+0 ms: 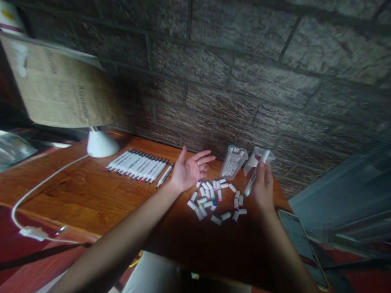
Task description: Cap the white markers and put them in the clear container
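My left hand hovers palm-up over the wooden desk, fingers spread, with nothing in it and a ring on one finger. My right hand is closed around a white marker held upright. Below and between the hands lies a scatter of several loose marker caps with coloured ends. To the left, a neat row of several markers lies on the desk. A clear plastic marker case stands behind the caps, against the wall.
A white lamp base with a paper-covered shade stands at the back left, its white cable trailing across the desk. A phone lies at the desk's right edge. A stone-brick wall rises behind.
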